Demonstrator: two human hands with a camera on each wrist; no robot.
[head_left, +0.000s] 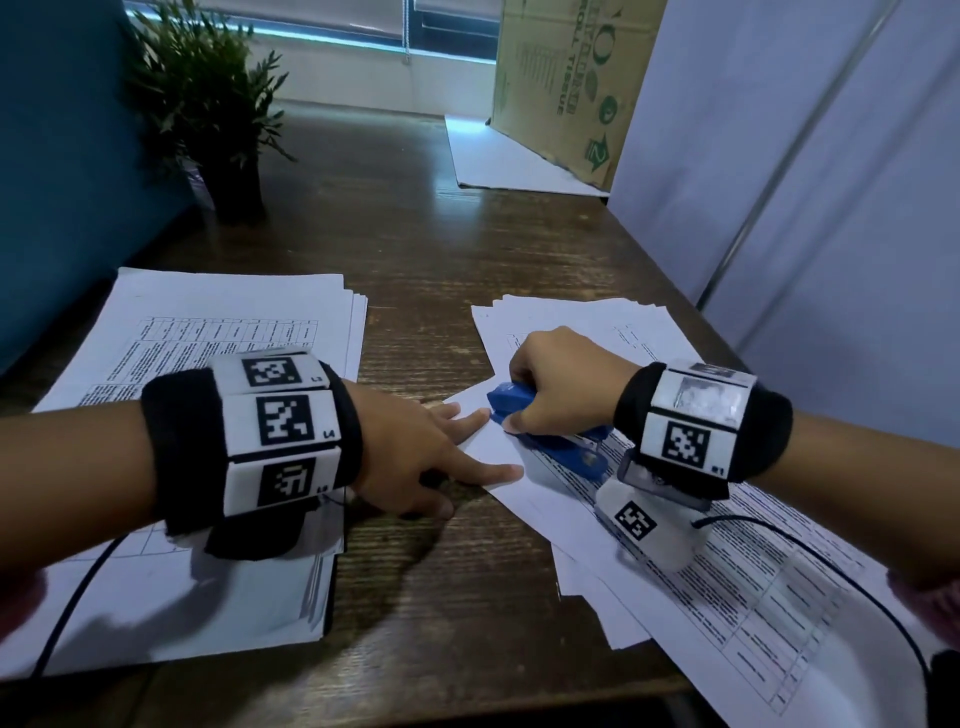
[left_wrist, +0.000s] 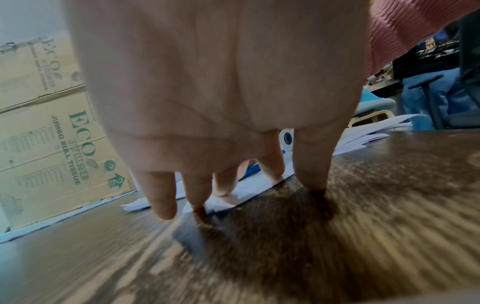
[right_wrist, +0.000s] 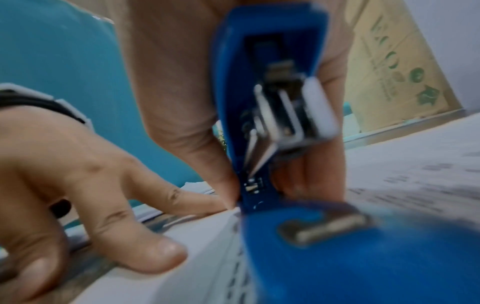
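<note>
A blue stapler (head_left: 558, 441) sits over the corner of a white sheaf of paper (head_left: 498, 467) in the middle of the wooden table (head_left: 415, 249). My right hand (head_left: 563, 382) grips the stapler's top arm from above, thumb on one side and fingers on the other. In the right wrist view the stapler (right_wrist: 270, 98) stands hinged apart from its base (right_wrist: 324, 253), with the paper edge (right_wrist: 182, 271) in the mouth. My left hand (head_left: 415, 457) lies open, its straight fingers (left_wrist: 223, 185) pressing the paper (left_wrist: 246, 191) and the tabletop just left of the stapler.
A neat stack of printed sheets (head_left: 208, 322) lies at the left, and a looser pile (head_left: 753, 561) under my right wrist. A potted plant (head_left: 208, 114), a cardboard box (head_left: 566, 78) on a white sheet, a blue partition (head_left: 57, 156) and a white partition (head_left: 831, 182) ring the table.
</note>
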